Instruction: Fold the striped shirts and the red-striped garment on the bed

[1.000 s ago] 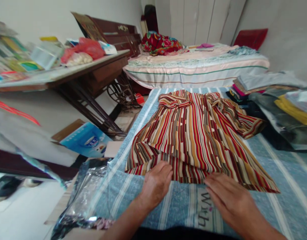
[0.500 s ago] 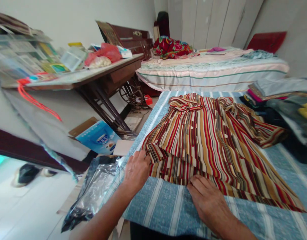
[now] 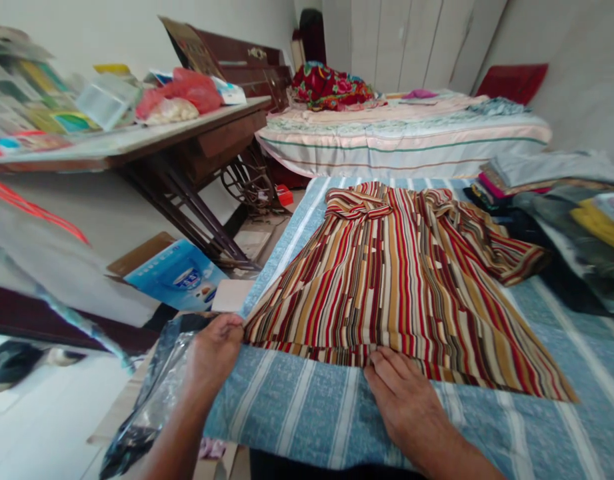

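A striped garment in red, tan, cream and brown lies spread on a blue bed sheet with white stripes. One sleeve is bunched at its far left, and the other trails to the right. My left hand pinches the near left corner of the hem between thumb and fingers, at the edge of the sheet. Around the middle of the same hem, my right hand rests with its fingers stretched out over the fabric; its fingertips partly cover the hem.
Folded clothes are piled on the right. To the left stand a cluttered sewing-machine table, a blue carton and a crumpled plastic bag below the bed edge. Another bed stands behind.
My left hand has moved outward to the left with the hem corner, and the folded-up near left part of the garment now lies flatter. My right hand stays at the hem's middle.
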### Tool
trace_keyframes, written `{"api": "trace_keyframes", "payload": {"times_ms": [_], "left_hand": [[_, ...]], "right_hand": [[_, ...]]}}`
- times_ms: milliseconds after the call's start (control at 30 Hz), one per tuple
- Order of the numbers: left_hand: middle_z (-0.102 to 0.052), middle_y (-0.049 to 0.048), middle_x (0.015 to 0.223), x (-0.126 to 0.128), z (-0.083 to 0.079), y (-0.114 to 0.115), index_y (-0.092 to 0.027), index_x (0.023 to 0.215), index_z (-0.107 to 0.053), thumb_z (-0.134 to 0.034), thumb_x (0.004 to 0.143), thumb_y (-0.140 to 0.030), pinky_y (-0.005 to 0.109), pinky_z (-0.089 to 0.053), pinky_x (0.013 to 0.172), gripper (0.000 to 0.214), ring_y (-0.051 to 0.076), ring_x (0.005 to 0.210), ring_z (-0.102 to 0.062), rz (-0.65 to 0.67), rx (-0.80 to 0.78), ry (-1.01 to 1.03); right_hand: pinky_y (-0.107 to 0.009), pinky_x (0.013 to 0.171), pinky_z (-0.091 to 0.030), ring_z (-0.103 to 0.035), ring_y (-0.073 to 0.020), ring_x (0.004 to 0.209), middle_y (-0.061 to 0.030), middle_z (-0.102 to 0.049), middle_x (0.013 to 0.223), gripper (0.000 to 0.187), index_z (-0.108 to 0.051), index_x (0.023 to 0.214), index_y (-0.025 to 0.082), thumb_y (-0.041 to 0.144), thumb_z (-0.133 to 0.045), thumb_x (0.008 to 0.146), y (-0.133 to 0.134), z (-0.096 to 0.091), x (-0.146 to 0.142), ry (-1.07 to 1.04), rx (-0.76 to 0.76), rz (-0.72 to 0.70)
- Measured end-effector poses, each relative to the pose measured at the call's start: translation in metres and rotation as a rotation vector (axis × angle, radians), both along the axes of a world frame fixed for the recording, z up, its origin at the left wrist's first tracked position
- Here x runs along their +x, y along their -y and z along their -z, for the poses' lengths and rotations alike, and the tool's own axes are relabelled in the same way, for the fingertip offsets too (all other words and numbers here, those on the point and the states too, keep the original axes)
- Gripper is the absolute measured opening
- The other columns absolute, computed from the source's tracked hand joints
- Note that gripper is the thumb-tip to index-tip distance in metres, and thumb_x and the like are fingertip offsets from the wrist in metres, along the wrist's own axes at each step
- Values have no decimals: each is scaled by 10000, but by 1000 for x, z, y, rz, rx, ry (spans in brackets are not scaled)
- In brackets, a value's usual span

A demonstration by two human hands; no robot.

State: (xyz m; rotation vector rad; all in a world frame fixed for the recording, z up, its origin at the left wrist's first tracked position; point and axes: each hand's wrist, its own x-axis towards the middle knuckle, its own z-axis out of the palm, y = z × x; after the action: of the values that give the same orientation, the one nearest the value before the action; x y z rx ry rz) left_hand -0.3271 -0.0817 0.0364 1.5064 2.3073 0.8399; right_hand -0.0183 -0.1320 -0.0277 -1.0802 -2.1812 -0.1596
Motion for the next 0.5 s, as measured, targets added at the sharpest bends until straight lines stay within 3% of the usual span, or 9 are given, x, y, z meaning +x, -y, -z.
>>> {"api": "trace_keyframes", "payload": {"times_ms": [100, 233, 367, 500], "left_hand": [[-668, 61, 828, 6, 5, -1, -149, 997, -565, -494, 666, -327, 297, -528, 704, 382, 185, 748, -641, 38, -14, 84], [-651, 83, 970, 11, 5, 0, -119, 1205, -482, -536, 652, -323, 319, -532, 745, 592, 198, 827, -628, 193, -64, -1], [-619, 80, 1134, 6, 8, 2, -151, 1230, -485, -512, 652, -234, 330, -484, 882, 584, 216, 980, -608, 267, -23, -172], [-630, 84, 1126, 1, 13, 2, -152, 1192, -528, -457, 684, -202, 324, -470, 905, 516, 217, 1007, -603, 278, 15, -279]], "right_hand": [[-411, 897, -442, -551, -251, 1030, -112, -648, 1025, 331, -646, 937, 130, 63, -333, 852, 1, -1, 1, 6, 7, -3], [-406, 907, -444, -548, -244, 1069, -113, -637, 1080, 312, -640, 972, 149, 71, -366, 846, 3, -1, 4, 16, -4, -2], [-400, 910, -453, -554, -239, 1078, -113, -635, 1092, 324, -630, 999, 151, 54, -373, 828, 4, 0, 10, 65, -7, -33], [-397, 892, -479, -559, -245, 1074, -112, -634, 1103, 340, -630, 1007, 146, 43, -366, 819, 2, -2, 13, 84, 7, -47]]}}
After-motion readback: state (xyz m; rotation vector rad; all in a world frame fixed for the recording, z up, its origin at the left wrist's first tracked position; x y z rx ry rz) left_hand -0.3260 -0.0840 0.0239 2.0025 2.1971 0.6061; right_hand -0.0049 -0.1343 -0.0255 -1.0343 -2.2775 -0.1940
